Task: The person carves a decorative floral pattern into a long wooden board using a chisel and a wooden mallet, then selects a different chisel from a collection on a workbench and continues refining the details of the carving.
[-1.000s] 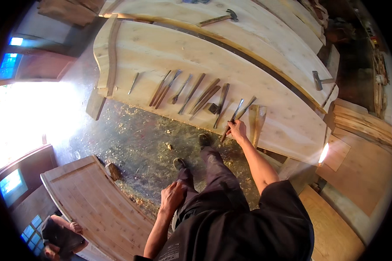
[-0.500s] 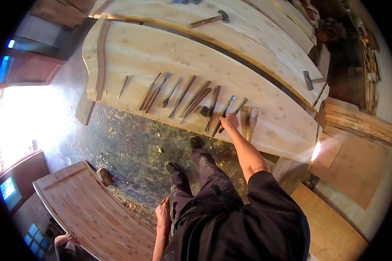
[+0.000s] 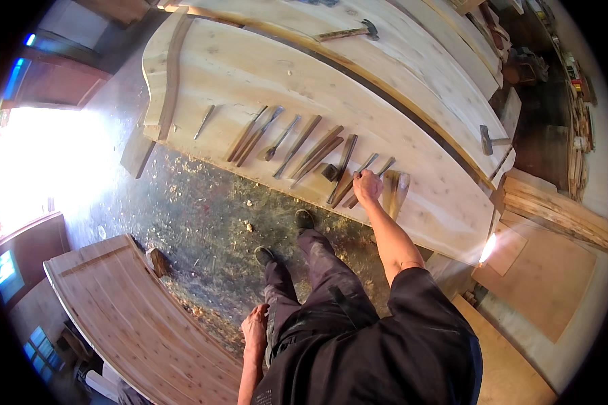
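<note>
My right hand [image 3: 367, 188] is over the row of carving tools, its fingers bent in and closed at a chisel [image 3: 365, 163]; whether they grip it is hidden. Just right of that hand lies another chisel [image 3: 386, 165], then a wide pale-brown tool [image 3: 400, 194]. To its left are a long dark-handled chisel [image 3: 346, 157], a small dark block [image 3: 330, 172] and several gouges and chisels, among them a spoon-shaped one [image 3: 270, 154]. My left hand [image 3: 255, 328] hangs beside my thigh, fingers loosely bent, with nothing visible in it.
The tools lie on a long curved wooden panel [image 3: 250, 74]. Behind it, a second panel [image 3: 412, 81] bears a claw hammer [image 3: 348, 32] and another hammer [image 3: 486, 140]. A slatted wooden panel [image 3: 128, 304] stands at lower left, near a wood chunk [image 3: 157, 262]. Shavings cover the floor [image 3: 216, 209].
My right hand has drawn its fingers together and shifted slightly along the chisels. The view has turned a little. Another person's hand at the slatted panel's edge has gone out of sight.
</note>
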Motion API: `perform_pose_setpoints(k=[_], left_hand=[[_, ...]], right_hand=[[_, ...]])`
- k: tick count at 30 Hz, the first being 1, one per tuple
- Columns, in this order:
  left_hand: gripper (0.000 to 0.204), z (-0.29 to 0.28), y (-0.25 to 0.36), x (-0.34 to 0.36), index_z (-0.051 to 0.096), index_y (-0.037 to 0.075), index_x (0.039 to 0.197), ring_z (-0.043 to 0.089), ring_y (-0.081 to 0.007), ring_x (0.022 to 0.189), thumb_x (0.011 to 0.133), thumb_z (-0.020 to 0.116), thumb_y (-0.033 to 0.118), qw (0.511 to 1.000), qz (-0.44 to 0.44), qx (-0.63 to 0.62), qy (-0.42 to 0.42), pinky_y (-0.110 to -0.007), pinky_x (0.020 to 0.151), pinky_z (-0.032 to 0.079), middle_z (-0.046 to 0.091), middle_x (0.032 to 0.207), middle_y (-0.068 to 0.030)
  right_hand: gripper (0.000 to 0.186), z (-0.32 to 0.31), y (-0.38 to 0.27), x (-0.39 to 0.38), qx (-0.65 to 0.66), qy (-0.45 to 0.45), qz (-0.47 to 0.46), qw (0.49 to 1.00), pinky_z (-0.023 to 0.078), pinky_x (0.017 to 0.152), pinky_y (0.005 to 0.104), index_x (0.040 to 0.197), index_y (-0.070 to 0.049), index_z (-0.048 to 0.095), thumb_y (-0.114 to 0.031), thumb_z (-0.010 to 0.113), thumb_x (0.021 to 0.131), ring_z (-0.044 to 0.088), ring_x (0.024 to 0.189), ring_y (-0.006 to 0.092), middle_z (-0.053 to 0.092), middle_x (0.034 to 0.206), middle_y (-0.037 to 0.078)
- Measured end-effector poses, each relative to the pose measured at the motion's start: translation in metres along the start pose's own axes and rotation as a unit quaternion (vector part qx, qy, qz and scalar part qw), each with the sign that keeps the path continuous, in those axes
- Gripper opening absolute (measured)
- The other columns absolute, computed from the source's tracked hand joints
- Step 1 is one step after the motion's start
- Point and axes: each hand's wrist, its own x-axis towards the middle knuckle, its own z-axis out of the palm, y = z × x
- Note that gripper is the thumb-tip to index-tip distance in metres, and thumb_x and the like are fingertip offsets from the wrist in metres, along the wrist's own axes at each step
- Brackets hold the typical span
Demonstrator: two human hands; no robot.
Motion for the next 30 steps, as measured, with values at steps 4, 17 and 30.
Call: perform_pose_setpoints(k=[4,17,30], left_hand=[[0.027,0.007,0.000,-0.012,0.073,0.012,0.132,0.077,-0.0348,0.106,0.106,0.065,0.015,0.993,-0.041,-0.105,0.023,-0.042,0.088,0.061,0.077,0.124,-0.0177],[0.031,0.031,-0.013,-0.015,0.071,0.013,0.136,0.077,-0.0293,0.110,0.109,0.056,0.018,0.992,-0.048,-0.115,-0.016,-0.041,0.091,0.060,0.080,0.120,-0.0135],[0.028,0.038,-0.011,-0.023,0.073,0.011,0.126,0.079,-0.0313,0.106,0.099,0.072,0.004,0.993,-0.064,-0.100,0.027,-0.041,0.089,0.061,0.081,0.118,-0.0142]], right_hand=[[0.030,-0.010,-0.027,-0.001,0.073,-0.010,-0.048,0.996,0.060,0.074,0.0475,0.088,-0.008,0.080,-0.036,0.077,0.096,0.077,0.081,0.0380,0.078,0.081,0.016],[0.030,0.011,-0.031,-0.046,0.110,-0.075,-0.038,0.990,0.058,0.069,0.0436,0.086,-0.010,0.081,-0.036,0.073,0.098,0.076,0.069,0.0272,0.077,0.071,0.006],[0.041,0.005,-0.192,-0.018,0.222,-0.174,-0.063,0.957,0.060,0.073,0.0490,0.087,-0.005,0.081,-0.044,0.078,0.098,0.078,0.077,0.0354,0.077,0.071,0.014]])
